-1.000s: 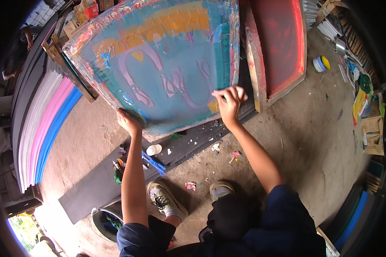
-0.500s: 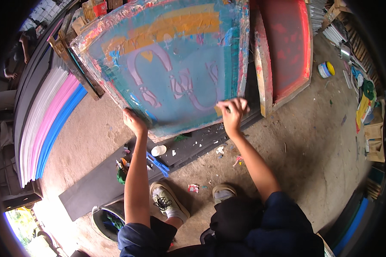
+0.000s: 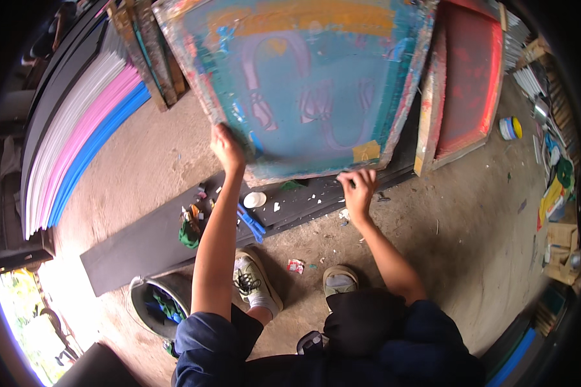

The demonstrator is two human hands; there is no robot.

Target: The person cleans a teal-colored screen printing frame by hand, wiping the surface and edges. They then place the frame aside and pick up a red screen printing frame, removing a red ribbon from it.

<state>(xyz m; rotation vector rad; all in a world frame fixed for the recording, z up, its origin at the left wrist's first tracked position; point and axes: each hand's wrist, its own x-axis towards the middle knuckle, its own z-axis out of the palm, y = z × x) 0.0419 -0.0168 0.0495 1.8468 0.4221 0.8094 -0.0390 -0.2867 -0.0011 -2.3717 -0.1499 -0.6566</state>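
Over a long black sheet [image 3: 148,244], the left hand [image 3: 228,149] holds the left side of a blue printing screen [image 3: 306,93]. By its bottom edge the right hand [image 3: 360,188] curls; I can't tell if it pinches anything. Farther right is a red printing screen [image 3: 470,84].

Stacked black, white, pink and blue sheets [image 3: 87,121] stand at left; a dark round bucket [image 3: 175,290] holds blue-green material [image 3: 164,306]; a yellow-and-blue cylindrical can [image 3: 510,128] sits at right.
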